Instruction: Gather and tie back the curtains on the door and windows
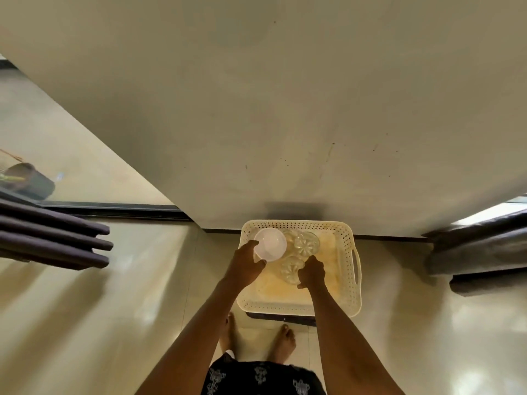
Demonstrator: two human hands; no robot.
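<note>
Dark grey curtains hang gathered in folds at the left (54, 240) and at the right (482, 246) of a pale wall. Between them a cream perforated basket (346, 280) sits on the floor against the wall. My left hand (245, 265) grips the rim of a white bowl (271, 243) over the basket's far left corner. My right hand (312, 272) curls around a clear ribbed glass bowl (289, 269) inside the basket. Two more clear glass bowls (306, 243) lie behind it.
A glass door with a dark frame (114, 208) runs along the left, with a dark pot (31, 181) outside. My bare feet (285, 343) stand on the glossy tiled floor just before the basket. The plain wall (285, 109) fills the upper view.
</note>
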